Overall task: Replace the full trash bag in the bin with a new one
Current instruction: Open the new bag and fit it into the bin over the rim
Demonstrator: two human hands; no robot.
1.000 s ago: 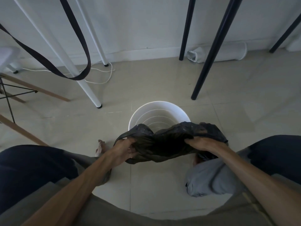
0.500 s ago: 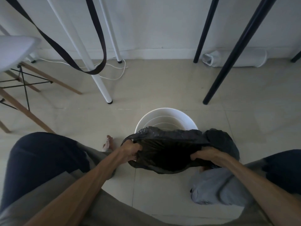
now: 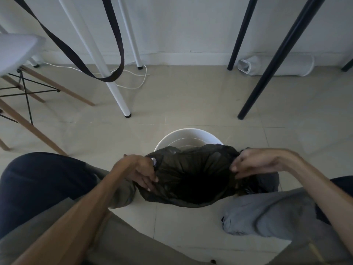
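Left hand (image 3: 140,170): fingers curled over the left edge of the black trash bag (image 3: 193,175), pinching the plastic rim and pulling it outward
Right hand (image 3: 254,162): closed on the bag's right edge, fingers bent down with the plastic bunched under them
Black trash bag: held between both hands with its mouth spread wide and facing up, the inside dark; it sits over the near part of the bin, and the lower fold sags toward the floor
Bin (image 3: 188,135): white and round, standing on the tiled floor (image 3: 191,104); only its far rim and inner wall show, the rest hidden behind the bag
Fit: the bag's left edge seems to lie against the bin's rim, though the dim light makes this hard to confirm
Grey bundle (image 3: 267,213): soft grey mass lying on the floor at the right, just beside the bag's lower right
Surroundings: white table leg (image 3: 114,92) and black table leg (image 3: 267,73) beyond the bin, a dark strap (image 3: 118,54) looping down at the left, a chair (image 3: 17,52) with wooden legs further left
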